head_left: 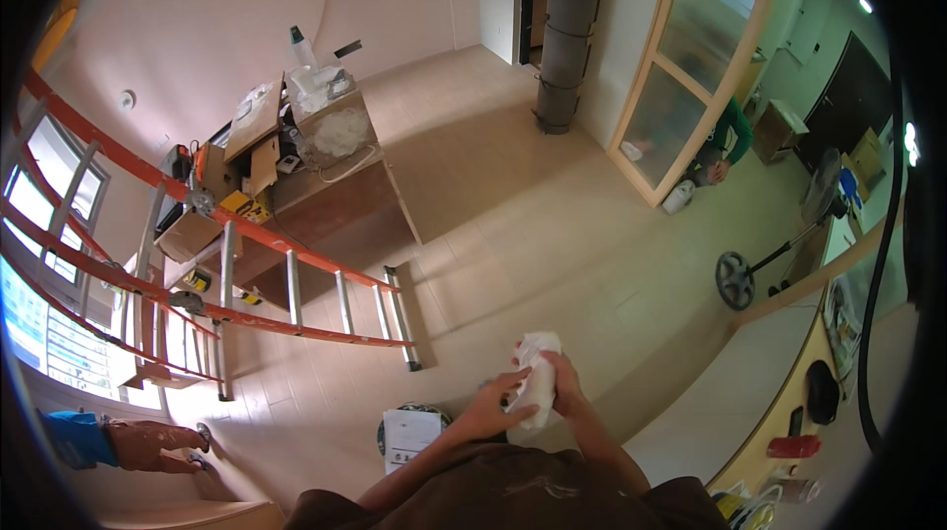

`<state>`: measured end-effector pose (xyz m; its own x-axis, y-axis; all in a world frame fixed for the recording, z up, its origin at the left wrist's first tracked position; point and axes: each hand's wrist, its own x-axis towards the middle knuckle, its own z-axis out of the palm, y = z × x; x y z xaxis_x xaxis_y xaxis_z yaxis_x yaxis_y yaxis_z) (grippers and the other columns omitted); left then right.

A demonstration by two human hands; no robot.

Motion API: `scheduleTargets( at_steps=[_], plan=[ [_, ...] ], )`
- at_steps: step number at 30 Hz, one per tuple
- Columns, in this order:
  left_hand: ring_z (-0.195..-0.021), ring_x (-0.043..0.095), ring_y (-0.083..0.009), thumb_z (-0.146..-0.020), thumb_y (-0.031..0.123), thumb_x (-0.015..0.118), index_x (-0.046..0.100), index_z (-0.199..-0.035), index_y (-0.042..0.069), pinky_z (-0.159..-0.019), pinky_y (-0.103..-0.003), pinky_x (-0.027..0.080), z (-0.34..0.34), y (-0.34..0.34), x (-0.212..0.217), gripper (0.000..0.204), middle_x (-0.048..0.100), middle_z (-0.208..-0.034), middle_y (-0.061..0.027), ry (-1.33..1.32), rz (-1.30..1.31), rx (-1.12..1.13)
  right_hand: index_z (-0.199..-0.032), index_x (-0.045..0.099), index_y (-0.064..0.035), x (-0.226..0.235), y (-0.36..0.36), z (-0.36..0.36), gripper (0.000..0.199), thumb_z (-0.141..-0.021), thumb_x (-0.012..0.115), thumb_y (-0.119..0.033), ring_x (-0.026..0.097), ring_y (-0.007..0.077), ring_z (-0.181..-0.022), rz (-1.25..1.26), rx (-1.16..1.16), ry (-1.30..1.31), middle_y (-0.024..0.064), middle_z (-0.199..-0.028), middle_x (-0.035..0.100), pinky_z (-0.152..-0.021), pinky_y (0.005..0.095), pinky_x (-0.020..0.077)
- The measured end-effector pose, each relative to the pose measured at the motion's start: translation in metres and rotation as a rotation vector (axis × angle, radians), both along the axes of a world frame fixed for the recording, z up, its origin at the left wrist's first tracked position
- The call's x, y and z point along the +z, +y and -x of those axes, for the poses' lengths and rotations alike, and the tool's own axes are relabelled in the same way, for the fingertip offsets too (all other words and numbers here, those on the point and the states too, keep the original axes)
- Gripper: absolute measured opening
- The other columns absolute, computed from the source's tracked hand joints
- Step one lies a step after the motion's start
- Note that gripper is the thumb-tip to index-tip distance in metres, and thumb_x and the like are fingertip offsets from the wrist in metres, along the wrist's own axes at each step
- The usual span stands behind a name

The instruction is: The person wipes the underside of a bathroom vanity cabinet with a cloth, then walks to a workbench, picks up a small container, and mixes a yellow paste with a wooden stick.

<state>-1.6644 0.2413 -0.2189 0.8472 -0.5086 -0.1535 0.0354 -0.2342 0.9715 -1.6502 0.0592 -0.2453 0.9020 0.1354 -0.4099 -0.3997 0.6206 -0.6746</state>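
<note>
A white, soft-looking bundle (540, 392), perhaps cloth or paper, is held upright in front of my body. My left hand (501, 409) wraps around its left side, low down, with bent fingers. From the other side my right hand (564, 380) grips it near the upper part. What exactly the bundle is cannot be made out. Just left of my left forearm stands a round container with a dark rim, and a white printed sheet (412, 434) lies on top of it.
An orange ladder (296, 264) spans the left side. Behind it is a cluttered wooden bench (345, 204). A person in blue (74, 439) stands lower left; another with a green sleeve (735, 125) is behind the framed glass panel (671, 76). A fan (735, 280) and a counter (779, 412) are right.
</note>
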Motion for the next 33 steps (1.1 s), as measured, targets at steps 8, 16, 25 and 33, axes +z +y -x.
scheduleTargets(
  at_steps=[8,16,25,33],
  plan=[
    [-0.103,0.066,-0.023,-0.087,0.024,0.074,0.062,-0.126,0.006,-0.087,-0.036,0.055,-0.158,0.057,-0.049,0.045,0.068,-0.116,-0.0113,0.155,-0.163,0.14,-0.13,0.051,0.0026,0.004,-0.083,-0.197,0.052,-0.09,0.053,-0.031,0.066,0.0254,-0.09,-0.049,0.109,-0.052,0.0187,-0.116,0.063,-0.079,0.0424,0.0553],
    [-0.098,0.068,-0.0261,-0.089,0.033,0.071,0.06,-0.128,0.005,-0.086,-0.037,0.056,-0.387,0.064,-0.052,0.048,0.066,-0.115,-0.0174,-0.004,-0.352,0.106,-0.109,0.062,0.0131,-0.169,-0.159,-0.286,0.058,-0.088,0.066,-0.041,0.06,0.0377,-0.11,1.115,0.263,0.387,0.0315,-0.12,0.059,-0.096,0.047,0.0453],
    [-0.1,0.066,-0.0294,-0.089,0.03,0.07,0.057,-0.13,0.004,-0.089,-0.037,0.054,-0.654,-0.004,-0.029,0.051,0.065,-0.114,-0.0182,-0.045,-0.258,-0.076,-0.113,0.066,0.0041,-0.252,-0.186,-0.312,0.06,-0.09,0.06,-0.051,0.062,0.034,-0.099,0.97,0.477,0.881,0.0235,-0.106,0.066,-0.089,0.0484,0.0483],
    [-0.095,0.069,-0.03,-0.087,0.035,0.071,0.057,-0.133,0.006,-0.084,-0.038,0.055,-0.883,-0.011,-0.027,0.056,0.068,-0.114,-0.0188,0.132,-0.24,-0.009,-0.117,0.067,-0.0033,-0.269,-0.285,-0.706,0.06,-0.09,0.058,-0.056,0.062,0.0326,-0.093,1.059,0.477,0.564,0.0185,-0.102,0.066,-0.089,0.0517,0.0488]
  ],
)
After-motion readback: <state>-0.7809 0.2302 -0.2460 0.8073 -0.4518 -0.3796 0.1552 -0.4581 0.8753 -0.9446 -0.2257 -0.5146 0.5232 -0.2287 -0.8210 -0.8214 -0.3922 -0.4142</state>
